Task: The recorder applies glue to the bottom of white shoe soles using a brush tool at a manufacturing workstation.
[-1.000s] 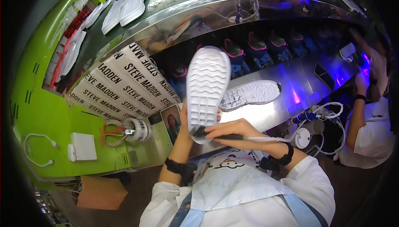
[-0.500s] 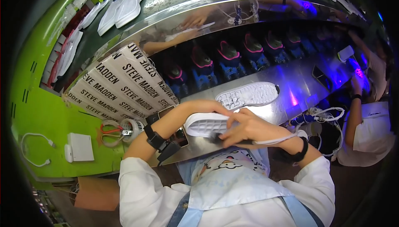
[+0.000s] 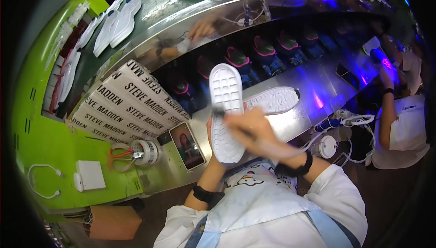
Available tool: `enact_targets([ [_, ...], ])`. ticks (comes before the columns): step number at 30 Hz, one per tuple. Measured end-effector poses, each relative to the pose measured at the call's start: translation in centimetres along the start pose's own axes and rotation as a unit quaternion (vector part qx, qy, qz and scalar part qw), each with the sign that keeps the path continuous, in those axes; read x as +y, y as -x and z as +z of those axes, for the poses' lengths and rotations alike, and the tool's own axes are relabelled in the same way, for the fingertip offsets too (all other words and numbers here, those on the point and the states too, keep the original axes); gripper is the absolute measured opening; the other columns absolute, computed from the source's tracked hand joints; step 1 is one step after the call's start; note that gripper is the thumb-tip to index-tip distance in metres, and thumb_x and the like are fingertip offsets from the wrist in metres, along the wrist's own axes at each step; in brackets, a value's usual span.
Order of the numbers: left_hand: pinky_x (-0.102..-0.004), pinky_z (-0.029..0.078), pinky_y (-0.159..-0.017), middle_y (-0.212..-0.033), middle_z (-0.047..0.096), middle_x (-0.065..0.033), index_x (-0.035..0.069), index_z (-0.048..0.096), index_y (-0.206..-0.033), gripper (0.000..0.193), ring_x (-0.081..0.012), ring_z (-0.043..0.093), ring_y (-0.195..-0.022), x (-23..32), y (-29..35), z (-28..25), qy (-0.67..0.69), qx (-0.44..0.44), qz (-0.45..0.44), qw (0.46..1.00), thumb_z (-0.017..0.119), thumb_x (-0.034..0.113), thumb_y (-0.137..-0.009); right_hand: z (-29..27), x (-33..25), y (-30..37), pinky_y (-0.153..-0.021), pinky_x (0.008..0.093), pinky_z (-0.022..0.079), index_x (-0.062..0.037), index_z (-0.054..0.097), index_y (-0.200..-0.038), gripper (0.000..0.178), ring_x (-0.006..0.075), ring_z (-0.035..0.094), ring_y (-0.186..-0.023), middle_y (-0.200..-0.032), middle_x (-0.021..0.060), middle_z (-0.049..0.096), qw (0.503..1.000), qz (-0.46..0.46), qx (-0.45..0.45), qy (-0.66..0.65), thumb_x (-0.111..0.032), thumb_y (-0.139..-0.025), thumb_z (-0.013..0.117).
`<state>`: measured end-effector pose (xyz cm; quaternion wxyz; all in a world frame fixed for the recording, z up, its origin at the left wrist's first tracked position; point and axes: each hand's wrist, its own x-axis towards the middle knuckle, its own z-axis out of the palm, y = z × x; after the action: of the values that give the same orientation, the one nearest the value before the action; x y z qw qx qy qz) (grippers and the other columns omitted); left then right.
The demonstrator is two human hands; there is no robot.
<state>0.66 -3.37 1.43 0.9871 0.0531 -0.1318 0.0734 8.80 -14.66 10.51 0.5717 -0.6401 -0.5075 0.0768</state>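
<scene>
- the metal bench bore a second white sole.
- the held sole was between your hands, tread facing you; a hard stroke might have twisted it if your hold slackened.
- your right hand angled leftward across it, fingers seemingly clamped on the brush, though blurred.
- your left hand braced it from behind, fingers clamped on its edges.
- the brush's dark head lay mid-length at the left edge.

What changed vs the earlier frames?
White sole in the left hand: turned end for end, grid half now uppermost. Brush in the right hand: from the bottom end up to mid-sole. Unchanged: both still held; other sole lying on the table.
</scene>
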Motion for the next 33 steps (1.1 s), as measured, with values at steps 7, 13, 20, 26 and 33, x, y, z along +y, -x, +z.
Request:
enact_targets([
  [7, -0.0503, 0.041, -0.098, -0.138, 0.037, -0.0203, 0.009, 0.024, -0.145, 0.078, -0.0402, 0.043, -0.116, 1.4, -1.6, 2.6, 0.021, 0.030, 0.027, 0.999, 0.048, 0.053, -0.085, -0.2, -1.0, 0.7, -0.074, 0.0308, 0.050, -0.0019, 0.068, -0.097, 0.017, 0.0170, 0.064, -0.081, -0.086, 0.0128, 0.069, 0.982, 0.054, -0.113, -0.144, -0.010, -0.083, 0.063],
  [13, -0.0511, 0.047, -0.089, -0.134, 0.039, -0.0258, 0.004, 0.023, -0.144, 0.079, -0.0404, 0.048, -0.106, 3.8, -2.0, 3.6, 0.003, 0.045, -0.084, 0.995, 0.049, 0.049, -0.084, -0.2, -0.6, 1.2, -0.064, 0.0234, 0.053, 0.0007, 0.068, -0.096, 0.022, 0.0108, 0.065, -0.065, -0.078, 0.0067, 0.067, 0.932, 0.211, -0.130, -0.264, -0.016, -0.093, 0.055],
  [20, -0.0533, 0.052, -0.081, -0.133, 0.040, -0.0307, -0.008, 0.028, -0.138, 0.080, -0.0460, 0.053, -0.107, 5.2, -3.3, 5.6, -0.120, 0.104, -0.148, 0.976, 0.048, 0.043, -0.080, -2.8, -1.4, 0.2, -0.072, 0.0257, 0.051, 0.0005, 0.068, -0.093, 0.018, 0.0130, 0.066, -0.079, -0.083, 0.0054, 0.068, 0.937, 0.111, -0.269, -0.194, -0.014, -0.087, 0.060],
  [26, -0.0411, 0.047, -0.093, -0.116, 0.058, -0.0264, -0.009, 0.049, -0.123, 0.061, -0.0360, 0.062, -0.098, 4.7, -5.0, 7.3, -0.105, 0.220, -0.233, 0.941, 0.047, 0.036, -0.082, -3.6, -3.3, -1.3, -0.073, 0.0292, 0.052, 0.0013, 0.068, -0.087, 0.010, 0.0214, 0.067, -0.077, -0.082, 0.0115, 0.069, 0.962, -0.072, -0.217, -0.149, -0.004, -0.081, 0.061],
  [33, -0.0257, 0.051, -0.082, -0.107, 0.064, -0.0106, 0.005, 0.059, -0.115, 0.030, -0.0171, 0.063, -0.092, 3.5, -2.4, 9.9, -0.567, 0.107, -0.046, 0.815, 0.057, 0.014, -0.087, -4.8, -3.7, -1.9, -0.078, 0.0306, 0.051, 0.0012, 0.068, -0.089, 0.012, 0.0226, 0.066, -0.085, -0.089, 0.0126, 0.068, 0.955, -0.069, -0.251, -0.141, -0.008, -0.083, 0.063],
])
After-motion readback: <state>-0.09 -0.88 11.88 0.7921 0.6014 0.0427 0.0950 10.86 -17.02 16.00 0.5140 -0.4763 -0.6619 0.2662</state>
